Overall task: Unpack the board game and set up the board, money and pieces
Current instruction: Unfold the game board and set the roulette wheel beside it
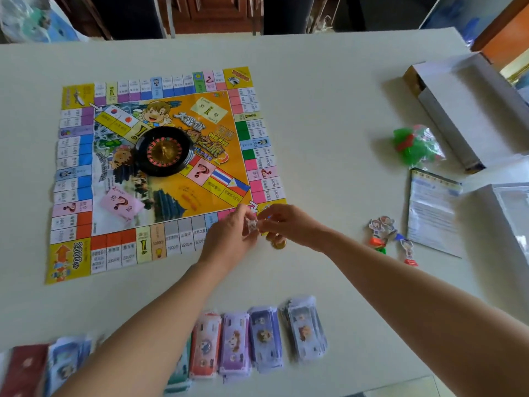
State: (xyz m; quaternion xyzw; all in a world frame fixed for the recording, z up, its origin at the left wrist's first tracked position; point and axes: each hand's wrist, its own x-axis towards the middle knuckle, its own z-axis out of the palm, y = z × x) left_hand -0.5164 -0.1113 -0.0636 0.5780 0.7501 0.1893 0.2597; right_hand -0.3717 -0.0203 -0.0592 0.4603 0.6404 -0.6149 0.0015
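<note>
- Grip of both hands meets on one small translucent packet [252, 226]: the left hand [232, 233] and right hand [286, 224] each pinch it with curled fingertips, seemingly to pry it open low over the pale worktop [329, 110].
- Its contents are too small and blurred to name; a shiny gold round piece [279, 242] lies partly hidden under the right hand.
- The colourful square paper game board [183, 196] lies flat just beside them, with a black roulette wheel [163, 151] at its centre.
- Sorted stacks of paper play money [257, 339] line the near edge; the forearms cover some.
- Cardboard character pawns [392, 236] lie further right, probably next.
</note>
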